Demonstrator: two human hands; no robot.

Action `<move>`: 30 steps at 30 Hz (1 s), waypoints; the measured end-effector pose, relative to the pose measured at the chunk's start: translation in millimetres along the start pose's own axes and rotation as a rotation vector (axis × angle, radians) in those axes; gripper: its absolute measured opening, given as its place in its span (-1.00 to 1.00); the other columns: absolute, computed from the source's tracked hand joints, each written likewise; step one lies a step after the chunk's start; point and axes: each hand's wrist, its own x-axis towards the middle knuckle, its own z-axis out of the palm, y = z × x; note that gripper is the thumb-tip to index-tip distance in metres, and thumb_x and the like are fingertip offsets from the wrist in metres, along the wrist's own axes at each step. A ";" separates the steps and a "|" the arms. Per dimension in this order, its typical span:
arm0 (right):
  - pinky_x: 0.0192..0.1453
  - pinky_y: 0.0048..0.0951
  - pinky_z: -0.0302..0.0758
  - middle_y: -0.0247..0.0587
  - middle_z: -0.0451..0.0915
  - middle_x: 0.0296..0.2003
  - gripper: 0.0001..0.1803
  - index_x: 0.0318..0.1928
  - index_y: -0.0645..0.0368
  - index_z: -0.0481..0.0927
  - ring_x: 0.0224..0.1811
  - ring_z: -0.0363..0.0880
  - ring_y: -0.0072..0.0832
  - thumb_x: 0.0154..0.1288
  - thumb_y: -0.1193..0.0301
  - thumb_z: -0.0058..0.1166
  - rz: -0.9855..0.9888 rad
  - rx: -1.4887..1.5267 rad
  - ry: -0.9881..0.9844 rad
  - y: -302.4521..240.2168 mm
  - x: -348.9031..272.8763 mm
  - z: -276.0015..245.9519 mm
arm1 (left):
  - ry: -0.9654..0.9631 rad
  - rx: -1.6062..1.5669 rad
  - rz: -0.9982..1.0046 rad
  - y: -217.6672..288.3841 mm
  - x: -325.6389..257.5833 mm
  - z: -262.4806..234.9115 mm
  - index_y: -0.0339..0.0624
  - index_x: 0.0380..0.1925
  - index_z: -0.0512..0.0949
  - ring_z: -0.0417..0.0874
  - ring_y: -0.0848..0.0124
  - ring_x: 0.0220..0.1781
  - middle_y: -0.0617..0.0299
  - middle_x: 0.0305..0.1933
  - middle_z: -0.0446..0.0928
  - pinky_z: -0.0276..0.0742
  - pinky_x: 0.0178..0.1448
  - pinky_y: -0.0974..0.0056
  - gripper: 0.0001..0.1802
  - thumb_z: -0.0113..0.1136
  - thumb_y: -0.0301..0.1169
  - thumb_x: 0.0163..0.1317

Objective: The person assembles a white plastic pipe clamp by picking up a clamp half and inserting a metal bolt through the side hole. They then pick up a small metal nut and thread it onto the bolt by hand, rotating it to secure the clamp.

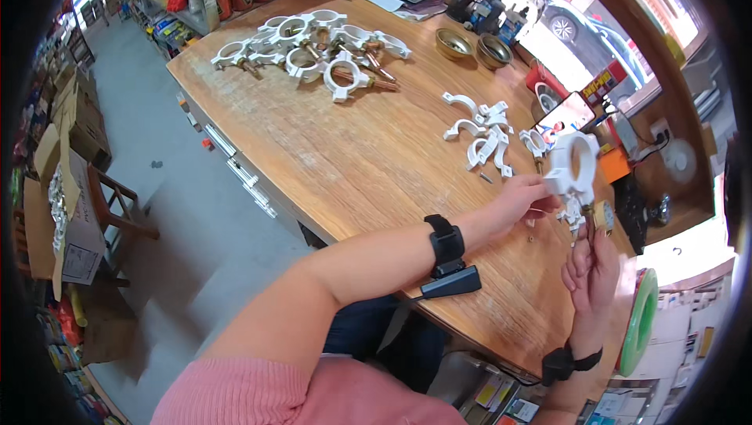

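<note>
A white ring-shaped pipe clamp [559, 170] stands upright, slightly blurred, above the right part of the table. My right hand [591, 270] is closed around the metal screw stem [589, 221] below its ring. From the left, my left hand [523, 199] has its fingers bent and pressed against the clamp's lower side; their tips are partly hidden. Loose white clamp halves [487, 133] lie in a heap beyond my left hand. Small white pieces [572, 213] lie behind the held clamp, partly covered. Another small clamp [534, 143] with a stem rests close by.
Many clamps with copper-coloured stems [313, 49] are piled at the far left of the wooden table [376, 159]. Two metal bowls [453, 44] stand at the back. A lit phone [565, 119] leans at the right. A black device [451, 282] lies under my left wrist.
</note>
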 end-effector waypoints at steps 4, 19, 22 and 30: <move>-0.80 -0.64 0.14 -0.33 0.27 -0.79 -0.70 -0.31 0.24 0.39 -0.87 0.13 -0.61 0.33 0.27 -0.33 0.183 -0.168 -0.151 -16.1 25.7 63.6 | 0.146 0.000 -0.062 -12.0 9.2 -7.7 -0.13 -0.44 0.45 0.38 0.59 -0.66 0.31 -0.62 0.44 0.23 -0.60 0.48 -0.80 -0.01 -0.25 0.14; -0.40 -0.39 0.49 -0.13 0.45 -0.45 -0.68 -0.29 0.28 0.31 -0.52 0.42 -0.41 0.32 0.24 -0.36 0.362 -0.191 -0.260 89.4 253.4 223.4 | 0.148 -0.090 -0.030 -10.1 23.0 -41.8 -0.15 -0.62 0.37 0.27 0.55 -0.71 0.35 -0.71 0.30 0.14 -0.66 0.46 -0.82 -0.06 -0.37 0.11; -0.44 -0.44 0.49 -0.12 0.45 -0.43 -0.70 -0.29 0.29 0.30 -0.52 0.43 -0.44 0.32 0.27 -0.36 0.423 -0.328 -0.279 90.9 253.0 224.5 | 0.157 -0.100 -0.070 0.2 15.4 -44.9 -0.12 -0.64 0.36 0.26 0.56 -0.71 0.36 -0.72 0.29 0.14 -0.65 0.47 -0.82 -0.06 -0.38 0.11; -0.47 -0.41 0.49 -0.04 0.51 -0.49 -0.52 -0.36 0.31 0.40 -0.52 0.52 -0.33 0.29 0.09 -0.34 0.228 0.077 -0.693 41.9 66.5 179.5 | 0.158 -0.086 -0.175 12.0 16.4 -39.1 -0.07 -0.70 0.33 0.23 0.57 -0.70 0.40 -0.74 0.26 0.13 -0.62 0.50 -0.80 -0.05 -0.42 0.09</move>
